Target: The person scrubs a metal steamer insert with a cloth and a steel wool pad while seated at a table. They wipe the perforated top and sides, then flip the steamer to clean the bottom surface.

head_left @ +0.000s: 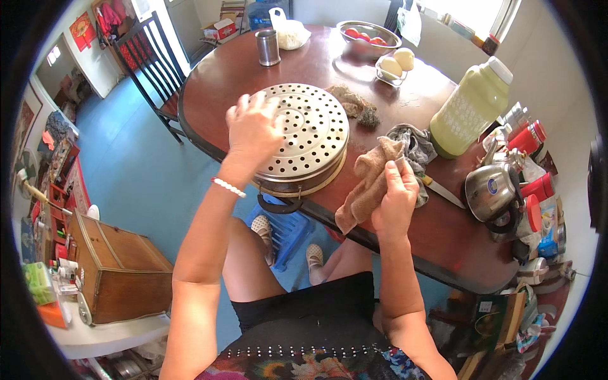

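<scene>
A round perforated metal steamer rack (313,123) sits bottom-up or lid-like on a pot with a black side handle (279,205), near the table's front edge. My left hand (254,126) lies over the rack's left part, fingers somewhat spread; whether it presses on the metal is hard to see. In my right hand (396,197) is a crumpled brown terry cloth (368,183), pinched between thumb and fingers, right of the pot. Behind that cloth lies a grey rag (413,142), with a knife (441,191) beside it. A dark scouring pad (368,117) and a brownish rag (349,99) lie beyond the rack.
On the brown table (213,90) stand a metal cup (268,49), a white plastic bag (290,35), a bowl of tomatoes (368,40) and a dish of pale round produce (392,69). A green thermos (468,109) and a steel kettle (489,190) stand right. Below is a blue plastic stool (285,237).
</scene>
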Available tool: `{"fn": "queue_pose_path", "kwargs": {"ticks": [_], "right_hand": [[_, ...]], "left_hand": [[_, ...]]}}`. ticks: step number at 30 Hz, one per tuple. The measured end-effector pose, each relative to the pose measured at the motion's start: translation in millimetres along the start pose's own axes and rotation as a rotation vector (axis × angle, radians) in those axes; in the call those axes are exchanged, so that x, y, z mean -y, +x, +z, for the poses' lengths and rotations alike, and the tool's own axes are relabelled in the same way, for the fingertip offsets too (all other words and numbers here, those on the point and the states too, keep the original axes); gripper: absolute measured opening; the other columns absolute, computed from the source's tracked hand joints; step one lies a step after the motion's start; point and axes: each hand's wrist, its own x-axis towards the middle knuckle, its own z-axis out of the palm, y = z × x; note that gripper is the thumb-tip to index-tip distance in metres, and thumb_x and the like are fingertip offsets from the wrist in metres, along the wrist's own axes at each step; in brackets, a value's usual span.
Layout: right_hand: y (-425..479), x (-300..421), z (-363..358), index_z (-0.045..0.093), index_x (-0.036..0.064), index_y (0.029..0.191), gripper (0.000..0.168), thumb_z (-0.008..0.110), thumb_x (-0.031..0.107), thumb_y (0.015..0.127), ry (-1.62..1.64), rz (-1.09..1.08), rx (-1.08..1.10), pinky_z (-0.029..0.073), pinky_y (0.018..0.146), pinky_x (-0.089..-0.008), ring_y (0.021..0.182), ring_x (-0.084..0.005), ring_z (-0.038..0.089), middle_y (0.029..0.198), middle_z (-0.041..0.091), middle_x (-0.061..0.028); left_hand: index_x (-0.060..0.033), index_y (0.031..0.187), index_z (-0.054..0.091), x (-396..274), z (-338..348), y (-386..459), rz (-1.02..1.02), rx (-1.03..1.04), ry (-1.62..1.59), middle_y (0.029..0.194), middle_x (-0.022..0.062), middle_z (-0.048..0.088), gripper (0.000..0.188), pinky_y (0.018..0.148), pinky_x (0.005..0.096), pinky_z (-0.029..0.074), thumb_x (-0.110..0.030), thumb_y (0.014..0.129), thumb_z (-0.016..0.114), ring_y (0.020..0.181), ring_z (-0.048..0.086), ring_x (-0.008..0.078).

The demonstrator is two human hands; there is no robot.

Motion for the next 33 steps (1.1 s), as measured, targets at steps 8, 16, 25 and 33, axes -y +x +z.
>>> {"fn": "queue_pose_path", "kwargs": {"ticks": [8, 16, 25, 33], "right_hand": [[10.3, -46.1, 22.2, 0.059, -0.006, 0.110, 0.026, 0.056, 0.008, 0.087, -1.137, -0.725, 0.344, 0.041, 0.097, -0.0464, 0.111, -0.0437, 0.051, 0.120, 0.052, -0.0291], [125.9, -55.8, 36.4, 0.069, 0.005, 0.092, 0.019, 0.055, 0.009, 0.080, -1.598, -0.665, 0.339, 0.051, 0.079, -0.0424, 0.091, -0.0370, 0.059, 0.093, 0.063, -0.0189], [122.5, -14.4, -32.3, 0.066, 0.001, 0.100, 0.033, 0.068, 0.026, 0.079, -2.165, -0.358, 0.241, 0.045, 0.085, -0.0426, 0.095, -0.0313, 0.063, 0.098, 0.064, -0.0156], [186.4, -74.6, -12.6, 0.058, 0.002, 0.104, 0.030, 0.064, 0.021, 0.082, -2.061, -0.307, 0.299, 0.047, 0.082, -0.0492, 0.094, -0.0359, 0.064, 0.097, 0.065, -0.0183]], "left_hand": [[-0.0147, 0.137, 0.050, -29.7, 21.9, -3.8, 0.022, 0.300, -0.061, 0.148, 0.0115, 0.040, 0.052, 0.112, 0.0507, 0.018, -0.045, 0.096, 0.043, 0.134, 0.035, 0.0382], [-0.0144, 0.139, 0.048, -24.7, 23.4, -6.5, 0.020, 0.300, -0.047, 0.147, 0.0120, 0.041, 0.052, 0.112, 0.0502, 0.020, -0.044, 0.096, 0.041, 0.136, 0.034, 0.0360], [-0.0158, 0.139, 0.049, -10.8, 18.7, -10.3, -0.046, 0.297, -0.087, 0.149, 0.0109, 0.039, 0.052, 0.114, 0.0502, 0.017, -0.044, 0.096, 0.042, 0.138, 0.032, 0.0345], [-0.0139, 0.138, 0.049, -16.0, 23.0, -8.9, -0.021, 0.251, -0.109, 0.148, 0.0122, 0.040, 0.052, 0.114, 0.0511, 0.018, -0.043, 0.096, 0.043, 0.137, 0.033, 0.0361]]}}
